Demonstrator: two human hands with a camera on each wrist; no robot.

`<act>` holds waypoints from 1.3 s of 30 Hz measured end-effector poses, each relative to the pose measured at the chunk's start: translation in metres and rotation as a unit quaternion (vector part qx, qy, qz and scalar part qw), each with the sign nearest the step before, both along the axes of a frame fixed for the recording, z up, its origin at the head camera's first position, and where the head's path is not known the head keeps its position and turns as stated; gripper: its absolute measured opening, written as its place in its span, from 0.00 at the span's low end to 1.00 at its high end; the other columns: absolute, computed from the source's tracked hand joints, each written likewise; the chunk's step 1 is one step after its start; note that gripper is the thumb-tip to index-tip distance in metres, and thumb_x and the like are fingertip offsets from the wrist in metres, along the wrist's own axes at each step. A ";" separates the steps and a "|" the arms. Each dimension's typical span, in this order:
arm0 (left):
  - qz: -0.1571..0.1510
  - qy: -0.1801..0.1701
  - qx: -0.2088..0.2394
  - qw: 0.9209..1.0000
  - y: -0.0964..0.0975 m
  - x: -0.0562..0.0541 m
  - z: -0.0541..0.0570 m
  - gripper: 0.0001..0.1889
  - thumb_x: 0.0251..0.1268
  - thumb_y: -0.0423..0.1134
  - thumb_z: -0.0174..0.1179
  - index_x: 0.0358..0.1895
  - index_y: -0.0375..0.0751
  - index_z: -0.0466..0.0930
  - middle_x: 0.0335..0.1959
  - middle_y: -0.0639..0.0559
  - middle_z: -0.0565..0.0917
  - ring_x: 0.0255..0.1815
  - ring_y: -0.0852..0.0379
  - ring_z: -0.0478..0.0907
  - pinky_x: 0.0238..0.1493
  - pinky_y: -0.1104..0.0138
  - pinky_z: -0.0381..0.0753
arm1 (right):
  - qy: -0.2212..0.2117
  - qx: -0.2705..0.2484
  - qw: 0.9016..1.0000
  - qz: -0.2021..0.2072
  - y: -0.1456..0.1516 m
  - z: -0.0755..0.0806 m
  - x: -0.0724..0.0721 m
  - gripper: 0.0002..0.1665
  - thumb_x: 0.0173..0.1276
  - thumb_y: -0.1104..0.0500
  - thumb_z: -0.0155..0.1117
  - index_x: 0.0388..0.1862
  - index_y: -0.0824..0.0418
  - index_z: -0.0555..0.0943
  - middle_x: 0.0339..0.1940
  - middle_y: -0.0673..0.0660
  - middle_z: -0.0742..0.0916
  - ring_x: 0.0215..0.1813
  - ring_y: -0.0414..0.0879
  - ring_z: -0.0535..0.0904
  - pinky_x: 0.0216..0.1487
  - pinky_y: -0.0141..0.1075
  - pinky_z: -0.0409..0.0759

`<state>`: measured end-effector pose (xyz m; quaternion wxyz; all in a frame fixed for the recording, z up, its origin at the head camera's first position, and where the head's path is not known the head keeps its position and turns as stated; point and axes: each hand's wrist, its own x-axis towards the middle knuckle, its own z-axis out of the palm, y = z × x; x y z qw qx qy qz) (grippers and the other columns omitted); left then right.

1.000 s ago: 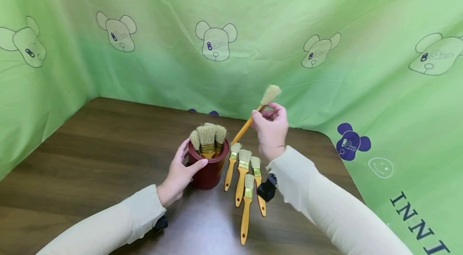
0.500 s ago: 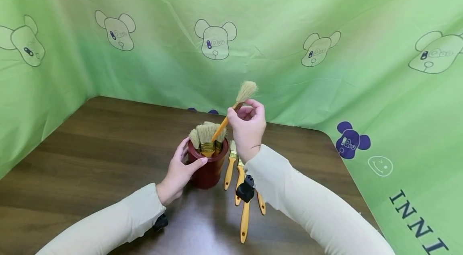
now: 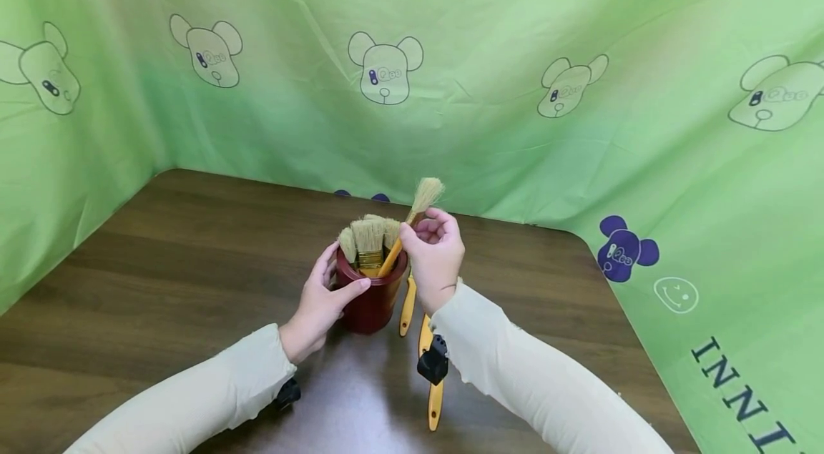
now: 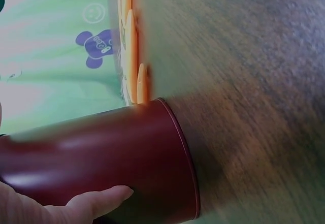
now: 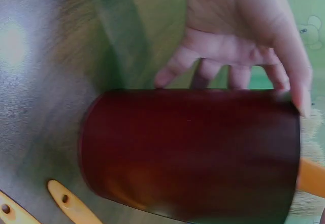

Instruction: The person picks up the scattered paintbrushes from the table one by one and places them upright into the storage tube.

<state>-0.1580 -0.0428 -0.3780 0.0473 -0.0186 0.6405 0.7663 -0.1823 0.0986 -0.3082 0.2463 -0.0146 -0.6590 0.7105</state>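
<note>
A dark red cylindrical pot (image 3: 370, 311) stands upright on the table with several bristle paintbrushes (image 3: 368, 232) in it, bristles up. My left hand (image 3: 325, 307) grips its left side, fingers behind and thumb across the front near the rim. In the right wrist view those fingers lie along the pot's wall (image 5: 193, 153). Above the right rim, my right hand (image 3: 436, 254) pinches a paintbrush (image 3: 426, 195) near its bristles. That brush leans, bristles up and right, with the end of its orange handle inside the pot's mouth.
Several orange-handled paintbrushes (image 3: 408, 307) lie on the brown wooden table (image 3: 193, 282) right of the pot, partly hidden under my right wrist. A black wrist camera (image 3: 433, 361) hangs below the right sleeve. A green printed cloth (image 3: 283, 118) walls in the table.
My right hand has carried the paintbrush left over the pot, then lowered it so the handle end enters the mouth. The left hand and pot have stayed in place.
</note>
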 end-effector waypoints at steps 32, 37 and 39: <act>0.008 0.047 -0.008 0.999 -0.003 0.000 -0.006 0.42 0.60 0.32 0.64 0.75 0.44 0.50 0.73 0.38 0.56 0.73 0.41 0.53 0.65 0.46 0.62 | -0.019 0.056 0.998 0.027 0.059 -0.033 -0.018 0.04 0.60 0.70 0.57 0.33 0.72 0.78 0.22 0.47 0.77 0.21 0.35 0.76 0.27 0.28 0.79; 0.006 0.041 -0.001 0.999 -0.002 0.000 -0.005 0.42 0.59 0.31 0.64 0.75 0.44 0.50 0.73 0.38 0.56 0.72 0.41 0.53 0.64 0.46 0.62 | -0.148 0.141 0.972 0.112 0.088 -0.044 -0.026 0.16 0.64 0.68 0.60 0.50 0.71 0.73 0.31 0.51 0.76 0.29 0.39 0.75 0.29 0.33 0.81; 0.005 0.037 0.003 0.999 -0.001 -0.001 -0.005 0.42 0.59 0.31 0.63 0.74 0.45 0.50 0.74 0.39 0.56 0.72 0.42 0.54 0.64 0.46 0.62 | -0.204 0.179 0.953 0.137 0.100 -0.049 -0.028 0.21 0.63 0.65 0.62 0.55 0.70 0.71 0.34 0.54 0.76 0.31 0.41 0.74 0.30 0.38 0.81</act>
